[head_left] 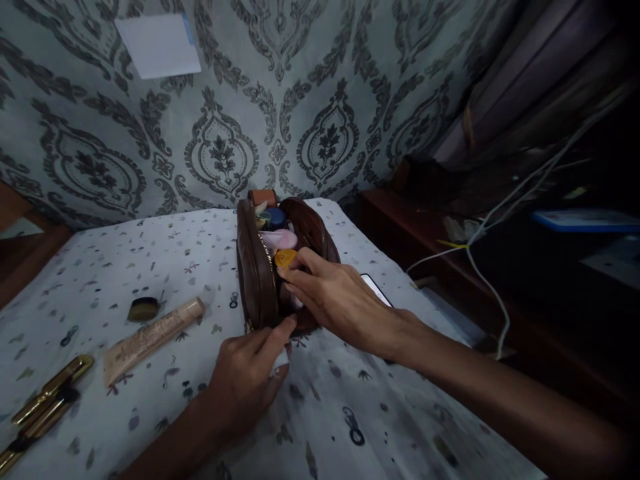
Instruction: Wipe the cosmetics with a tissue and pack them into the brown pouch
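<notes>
A brown zip-up bag [254, 267] stands open on the bed, with several small items inside. My right hand [335, 297] reaches into it, thumb and fingers closed on a round yellow lid-like item [286, 258]. Behind that item lie a pink rounded thing [284, 239] and a dark blue round one [276, 217]. My left hand [253, 373] is at the bag's near end, its index finger touching the edge. Its fingers curl around a small white crumpled piece [281, 361], perhaps tissue, mostly hidden by the hand.
To the left on the patterned sheet [200, 233] lie a beige squeeze tube [153, 340], a small dark-lidded jar [143, 309] and gold-and-black tubes [53, 390]. A phone [376, 289] lies behind my right wrist. White cables [493, 293] hang at right; a patterned wall [277, 120] rises behind.
</notes>
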`<state>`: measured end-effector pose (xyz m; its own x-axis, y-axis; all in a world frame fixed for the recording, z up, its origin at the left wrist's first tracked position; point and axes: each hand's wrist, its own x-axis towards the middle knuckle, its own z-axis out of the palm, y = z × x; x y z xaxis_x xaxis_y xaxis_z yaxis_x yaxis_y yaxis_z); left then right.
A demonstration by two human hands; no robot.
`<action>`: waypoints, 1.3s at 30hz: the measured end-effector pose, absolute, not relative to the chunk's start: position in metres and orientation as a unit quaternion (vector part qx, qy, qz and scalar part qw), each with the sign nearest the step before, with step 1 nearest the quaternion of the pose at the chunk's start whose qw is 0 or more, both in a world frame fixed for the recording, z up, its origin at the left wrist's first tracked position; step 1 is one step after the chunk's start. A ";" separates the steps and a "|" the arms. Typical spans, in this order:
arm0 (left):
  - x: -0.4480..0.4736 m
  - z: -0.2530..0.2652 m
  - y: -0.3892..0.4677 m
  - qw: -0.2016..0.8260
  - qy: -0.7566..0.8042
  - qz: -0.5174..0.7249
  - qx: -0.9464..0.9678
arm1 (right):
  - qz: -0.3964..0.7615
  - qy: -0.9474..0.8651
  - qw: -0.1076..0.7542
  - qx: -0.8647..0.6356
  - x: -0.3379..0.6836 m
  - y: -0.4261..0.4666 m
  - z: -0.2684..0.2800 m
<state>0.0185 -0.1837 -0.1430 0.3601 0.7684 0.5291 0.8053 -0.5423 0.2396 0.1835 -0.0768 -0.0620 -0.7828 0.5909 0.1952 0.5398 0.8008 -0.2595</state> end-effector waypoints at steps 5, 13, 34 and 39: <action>0.020 -0.144 -0.183 0.036 -0.475 -0.314 -0.822 | 0.068 -0.939 0.094 -0.325 0.183 -0.077 -0.060; 0.018 -0.149 -0.183 0.049 -0.490 -0.302 -0.817 | 0.062 -0.938 0.024 -0.339 0.178 -0.077 -0.052; 0.001 -0.142 -0.206 0.040 -0.507 -0.306 -0.805 | 0.239 -0.840 0.329 -0.360 0.207 -0.095 -0.068; -0.029 -0.149 -0.232 0.052 -0.556 -0.304 -0.772 | 0.314 -0.832 0.339 -0.308 0.213 -0.131 -0.098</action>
